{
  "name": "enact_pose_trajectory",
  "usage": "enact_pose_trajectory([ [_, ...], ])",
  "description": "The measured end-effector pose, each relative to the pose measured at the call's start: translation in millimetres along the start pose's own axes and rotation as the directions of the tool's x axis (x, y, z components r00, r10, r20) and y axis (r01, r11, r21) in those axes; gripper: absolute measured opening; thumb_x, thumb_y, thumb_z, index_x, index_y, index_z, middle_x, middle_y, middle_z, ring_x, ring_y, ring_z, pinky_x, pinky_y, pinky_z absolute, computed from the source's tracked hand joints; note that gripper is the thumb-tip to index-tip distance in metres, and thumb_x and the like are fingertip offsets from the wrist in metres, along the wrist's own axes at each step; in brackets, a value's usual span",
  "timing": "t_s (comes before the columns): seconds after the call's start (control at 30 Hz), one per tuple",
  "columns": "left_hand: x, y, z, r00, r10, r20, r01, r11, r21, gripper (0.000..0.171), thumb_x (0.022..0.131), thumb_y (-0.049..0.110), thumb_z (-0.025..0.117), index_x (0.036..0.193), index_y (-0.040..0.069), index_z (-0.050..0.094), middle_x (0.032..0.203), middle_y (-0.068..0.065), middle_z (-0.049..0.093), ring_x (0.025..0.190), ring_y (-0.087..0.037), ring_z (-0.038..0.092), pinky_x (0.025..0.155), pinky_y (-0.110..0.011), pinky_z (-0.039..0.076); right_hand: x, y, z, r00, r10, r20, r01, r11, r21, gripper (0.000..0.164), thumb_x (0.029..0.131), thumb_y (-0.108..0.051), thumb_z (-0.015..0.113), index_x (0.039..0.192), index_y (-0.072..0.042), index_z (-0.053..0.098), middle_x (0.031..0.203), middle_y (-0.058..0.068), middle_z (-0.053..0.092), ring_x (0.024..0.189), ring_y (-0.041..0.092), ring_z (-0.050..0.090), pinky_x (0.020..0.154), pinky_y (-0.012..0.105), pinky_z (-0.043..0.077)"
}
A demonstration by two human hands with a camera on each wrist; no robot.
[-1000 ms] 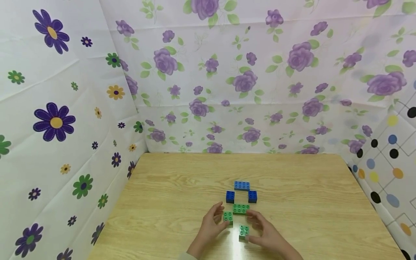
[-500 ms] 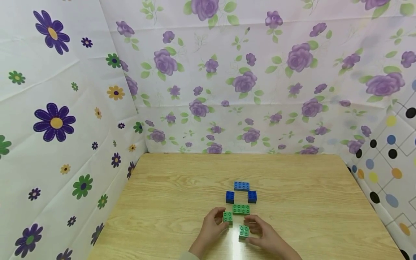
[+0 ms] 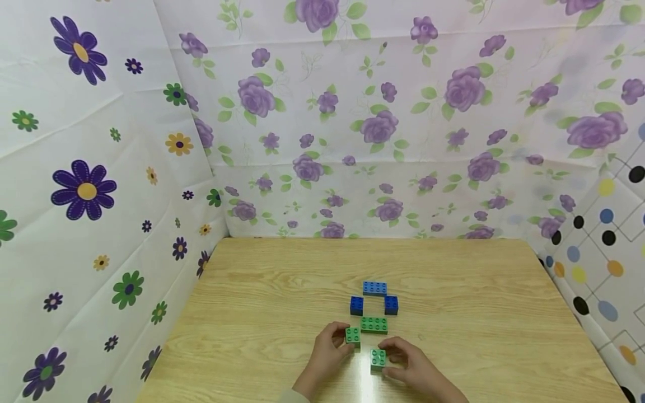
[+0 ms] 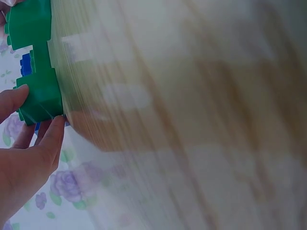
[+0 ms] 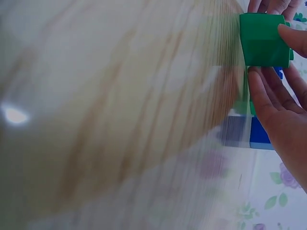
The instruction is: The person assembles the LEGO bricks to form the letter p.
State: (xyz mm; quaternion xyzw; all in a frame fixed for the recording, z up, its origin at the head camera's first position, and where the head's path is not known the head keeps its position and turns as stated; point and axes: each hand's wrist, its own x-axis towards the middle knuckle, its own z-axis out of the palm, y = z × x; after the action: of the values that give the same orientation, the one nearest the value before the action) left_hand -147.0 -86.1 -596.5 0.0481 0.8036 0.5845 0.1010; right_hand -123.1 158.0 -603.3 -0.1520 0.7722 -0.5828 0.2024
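In the head view, my left hand (image 3: pixel 326 354) pinches a small green 2x2 toy brick (image 3: pixel 353 336) between thumb and fingers. To its right and nearer to me, my right hand (image 3: pixel 414 366) holds a second small green brick (image 3: pixel 378 360). Both bricks lie studs up, with a gap between them. Just beyond them is a longer green brick (image 3: pixel 374 325). The left wrist view has the thumb on one face of the green brick (image 4: pixel 42 98) and fingertips on another. In the right wrist view, thumb and fingers bracket the other green brick (image 5: pixel 265 40).
Past the long green brick, two dark blue square bricks (image 3: pixel 356 305) stand apart, with a lighter blue long brick (image 3: pixel 375 288) behind them. Everything lies on a wooden table (image 3: pixel 272 280). Flowered cloth (image 3: pixel 353 140) hangs behind the table's far edge.
My left fingers have drawn back and closed against their green brick. My right fingers have moved away from the long green brick, toward the nearer small one. The bricks stay almost where they were.
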Motion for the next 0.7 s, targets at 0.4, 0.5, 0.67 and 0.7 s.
enact_pose_trajectory([
  [0.4,0.7,-1.8,-1.2,1.000,0.014,-0.002,-0.014,1.000,0.010,0.037,0.082,-0.003,0.073,0.115,0.002,0.059,0.114,-0.008,0.059,0.108,-0.027,0.058,0.095,-0.032,0.053,0.4,1.5,-1.6,1.000,0.008,-0.005,-0.008,1.000,-0.018,0.041,0.087,-0.025,0.073,0.123,-0.010,0.057,0.120,0.004,0.059,0.111,0.024,0.057,0.090,0.029,0.054],
  [0.5,0.7,-1.1,-1.1,1.000,0.012,-0.003,-0.012,1.000,0.007,0.036,0.081,-0.003,0.073,0.115,0.002,0.059,0.113,-0.008,0.059,0.108,-0.027,0.058,0.095,-0.032,0.053,1.5,1.5,-1.9,1.000,0.017,-0.017,-0.017,1.000,-0.020,0.040,0.088,-0.025,0.072,0.122,-0.012,0.057,0.120,0.004,0.059,0.111,0.023,0.057,0.089,0.026,0.053],
  [0.67,-0.6,-0.1,-0.8,1.000,0.021,-0.007,-0.021,1.000,-0.001,0.036,0.081,-0.003,0.073,0.114,0.001,0.059,0.115,-0.010,0.059,0.108,-0.029,0.059,0.094,-0.033,0.053,5.4,-0.4,-1.3,0.998,0.017,-0.060,-0.018,1.000,-0.026,0.042,0.088,-0.023,0.071,0.124,-0.008,0.056,0.121,0.006,0.059,0.110,0.023,0.056,0.088,0.025,0.053],
  [0.7,-0.9,0.3,-0.8,1.000,0.024,-0.008,-0.025,1.000,-0.004,0.036,0.081,-0.003,0.074,0.114,0.001,0.059,0.115,-0.010,0.059,0.108,-0.029,0.059,0.094,-0.033,0.053,6.7,-0.7,-1.1,0.997,0.012,-0.071,-0.014,0.999,-0.031,0.042,0.088,-0.022,0.071,0.124,-0.006,0.056,0.121,0.006,0.059,0.110,0.023,0.056,0.089,0.026,0.053],
])
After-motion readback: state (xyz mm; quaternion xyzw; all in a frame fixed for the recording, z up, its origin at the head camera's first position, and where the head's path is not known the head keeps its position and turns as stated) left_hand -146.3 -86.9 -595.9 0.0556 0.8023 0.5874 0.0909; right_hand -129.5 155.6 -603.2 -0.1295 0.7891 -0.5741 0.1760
